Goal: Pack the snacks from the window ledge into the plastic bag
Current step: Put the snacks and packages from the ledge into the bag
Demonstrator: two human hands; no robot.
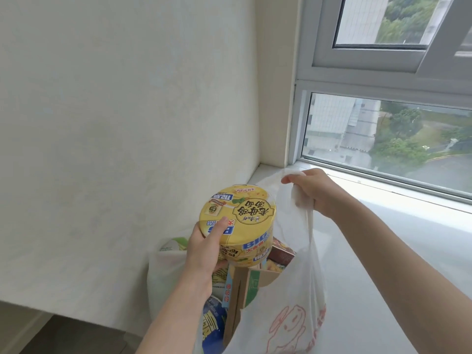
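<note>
Gripping yellow noodle bowl (240, 221) (left hand (204, 249)), above plastic bag (288, 302), right-hand (314, 192) held

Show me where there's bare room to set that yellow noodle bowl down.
The window ledge lies bare between the plastic bag and the window frame. The bag is crowded: boxes fill its mouth beneath the noodle bowl.

blue "BIG" on yellow noodle cup (245, 242), Chinese lettering on lid (246, 209)
</note>
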